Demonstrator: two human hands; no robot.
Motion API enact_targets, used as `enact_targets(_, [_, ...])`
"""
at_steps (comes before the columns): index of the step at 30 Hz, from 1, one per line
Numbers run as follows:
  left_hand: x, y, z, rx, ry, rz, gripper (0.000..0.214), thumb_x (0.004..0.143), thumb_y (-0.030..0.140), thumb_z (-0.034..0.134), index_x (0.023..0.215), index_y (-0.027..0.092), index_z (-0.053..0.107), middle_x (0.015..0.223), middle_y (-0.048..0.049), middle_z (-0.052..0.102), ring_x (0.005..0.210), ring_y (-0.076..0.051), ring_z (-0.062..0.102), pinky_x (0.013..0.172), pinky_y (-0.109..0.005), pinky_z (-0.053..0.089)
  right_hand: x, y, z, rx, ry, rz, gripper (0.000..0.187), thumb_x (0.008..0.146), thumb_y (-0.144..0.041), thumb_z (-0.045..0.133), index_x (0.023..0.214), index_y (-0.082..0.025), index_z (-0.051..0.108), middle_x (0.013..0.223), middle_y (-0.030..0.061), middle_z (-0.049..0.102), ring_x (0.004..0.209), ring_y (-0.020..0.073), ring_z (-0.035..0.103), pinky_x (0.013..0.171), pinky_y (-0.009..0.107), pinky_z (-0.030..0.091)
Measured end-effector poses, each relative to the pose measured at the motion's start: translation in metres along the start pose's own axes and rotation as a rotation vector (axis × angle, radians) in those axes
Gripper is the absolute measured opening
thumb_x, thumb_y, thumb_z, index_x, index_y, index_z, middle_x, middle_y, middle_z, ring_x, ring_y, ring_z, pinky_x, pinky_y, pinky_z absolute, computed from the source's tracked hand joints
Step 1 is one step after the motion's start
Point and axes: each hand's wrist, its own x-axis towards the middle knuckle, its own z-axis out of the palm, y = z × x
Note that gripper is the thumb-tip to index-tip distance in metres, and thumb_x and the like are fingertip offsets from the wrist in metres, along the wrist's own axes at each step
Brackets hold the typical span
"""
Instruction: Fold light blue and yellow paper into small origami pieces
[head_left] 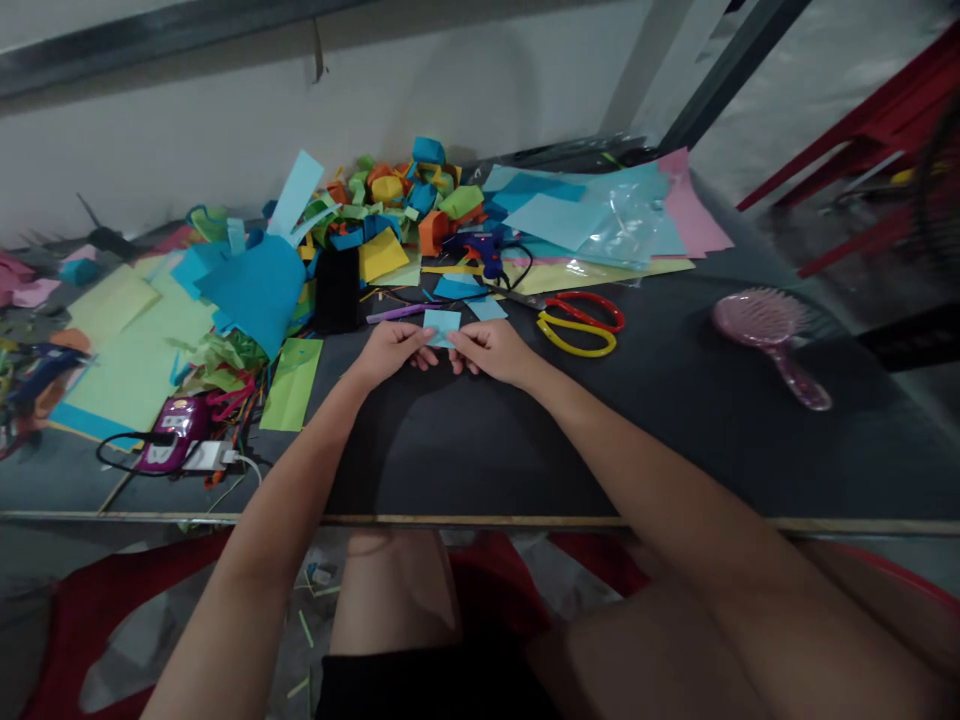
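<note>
1. The left hand (pixel 390 352) and the right hand (pixel 491 350) lie close together on the dark table (pixel 675 440), near its middle.
2. Between them is a small square of blue paper (pixel 441 324). Each hand pinches one lower corner of it with thumb and fingertips, and the other fingers are curled in.
3. The paper stands a little up from the table, with its lower edge at the fingers. I cannot tell if this edge touches the table.
4. Just behind the paper lie a purple pen (pixel 401 313) and some more blue scraps.
5. To the right of the right hand, near it, are red scissors (pixel 589 308) and yellow scissors (pixel 577 338), which lie touching each other.
6. Further right, well apart from the hands, a pink hairbrush (pixel 769 335) lies on the table.
7. Behind the hands is a pile (pixel 397 195) of folded coloured paper, with a black box (pixel 337 290) in front of it and a blue glue gun (pixel 487 250) at its right.
8. At the left lie green sheets (pixel 139 345), and near the front edge a purple device (pixel 171 432) with cables.
</note>
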Motion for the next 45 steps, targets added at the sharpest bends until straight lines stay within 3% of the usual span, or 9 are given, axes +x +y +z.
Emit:
enact_targets(4, [0.001,-0.001,-0.003,0.041,0.033,0.029,0.04,0.09,0.043,0.062,0.064,0.012,0.065,0.063,-0.0054,0.072,0.047,-0.006,0.06,0.046,-0.015,0.043,0.004,0.007,0.0,0.14,-0.011,0.001,0.041,0.087,-0.053,0.057,0.068,-0.017,0.061,0.059,0.0024,0.067,0.041,0.0058,0.047,0.041,0.02,0.033])
enact_targets(10, [0.003,-0.004,0.001,0.076,0.145,0.145,0.042,0.089,0.048,0.061,0.064,0.014,0.063,0.056,-0.0021,0.067,0.044,-0.007,0.057,0.046,-0.016,0.044,0.007,0.008,-0.001,0.175,-0.008,0.023,0.035,0.084,-0.047,0.062,0.068,-0.017,0.061,0.058,0.0012,0.065,0.041,0.0054,0.048,0.038,0.019,0.032])
enact_targets(19, [0.003,0.001,0.001,0.004,-0.102,0.121,0.048,0.083,0.056,0.068,0.066,0.011,0.069,0.06,-0.006,0.07,0.045,-0.007,0.057,0.045,-0.017,0.047,0.004,0.006,0.0,0.192,0.008,0.05,0.041,0.077,-0.054,0.068,0.064,-0.015,0.063,0.052,0.0009,0.062,0.042,0.007,0.049,0.038,0.019,0.034])
enact_targets(28, [0.0,0.001,0.003,-0.015,-0.071,0.104,0.049,0.082,0.057,0.069,0.066,0.011,0.071,0.058,-0.0065,0.07,0.042,-0.007,0.056,0.043,-0.018,0.046,0.004,0.001,0.003,0.154,0.005,0.04,0.043,0.079,-0.056,0.065,0.064,-0.015,0.062,0.053,0.0007,0.061,0.042,0.0065,0.049,0.039,0.019,0.035])
enact_targets(34, [0.001,0.003,0.003,-0.042,-0.116,0.109,0.049,0.08,0.058,0.07,0.066,0.011,0.073,0.058,-0.0058,0.07,0.044,-0.008,0.058,0.044,-0.017,0.047,0.005,0.004,0.001,0.18,-0.04,0.037,0.039,0.076,-0.052,0.068,0.068,-0.015,0.065,0.059,0.0031,0.066,0.045,0.0076,0.051,0.041,0.02,0.036])
enact_targets(38, [0.0,0.002,0.003,-0.017,-0.088,0.123,0.054,0.078,0.062,0.07,0.056,0.012,0.067,0.05,-0.0036,0.065,0.041,-0.007,0.054,0.043,-0.017,0.044,0.006,0.006,0.004,0.114,-0.004,0.014,0.038,0.078,-0.051,0.065,0.068,-0.015,0.065,0.055,0.0009,0.061,0.046,0.0079,0.048,0.046,0.022,0.036])
enact_targets(45, [0.0,-0.001,0.002,-0.01,-0.095,0.126,0.055,0.076,0.066,0.069,0.063,0.013,0.069,0.048,-0.0012,0.063,0.041,-0.007,0.053,0.046,-0.018,0.043,0.005,0.007,0.01,0.081,0.038,0.004,0.041,0.077,-0.056,0.062,0.068,-0.016,0.062,0.054,-0.0008,0.056,0.049,0.0094,0.048,0.05,0.024,0.035])
